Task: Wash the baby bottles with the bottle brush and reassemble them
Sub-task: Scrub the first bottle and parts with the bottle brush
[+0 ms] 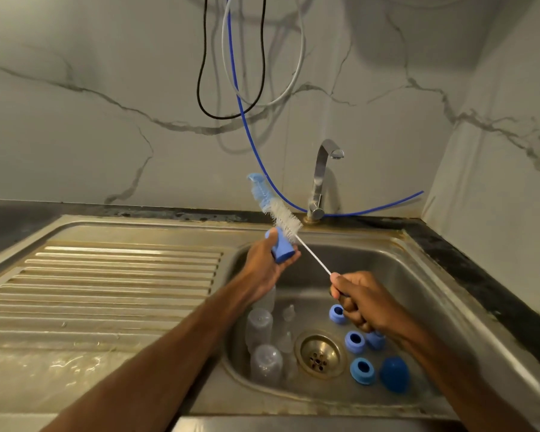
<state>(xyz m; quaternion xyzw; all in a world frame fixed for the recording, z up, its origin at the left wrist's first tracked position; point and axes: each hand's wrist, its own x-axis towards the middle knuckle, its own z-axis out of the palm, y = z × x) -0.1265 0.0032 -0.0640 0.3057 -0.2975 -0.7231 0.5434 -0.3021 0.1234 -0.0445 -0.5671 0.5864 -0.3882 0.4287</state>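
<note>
Two hands work above the sink basin (418, 275), and one line joins them: the bottle brush (286, 218). The right hand (360, 302) is curled closed round the lower end of the brush, on the side near the person. From it the thin white stem goes up and to the left, toward the wall. The white bristles follow, and the pale blue sponge tip (258, 187) is the far end.

The left hand (264, 263) is to the left of this line and a little farther away than the right one. Its fingers and thumb hold a blue screw ring (282, 251), which sits just beside the lower end of the bristles. Whether the stem passes through the ring or only behind it, the view does not show.

To scrub the ring, the brush probably must slide along its own long axis, so the ring's opening should face that axis while the right hand pushes and pulls.

Down in the basin, clear bottles (259, 328) lie left of the drain (320, 353). More blue rings (355, 342) and a dark blue cap (394, 374) lie on its right, under the right hand.
</note>
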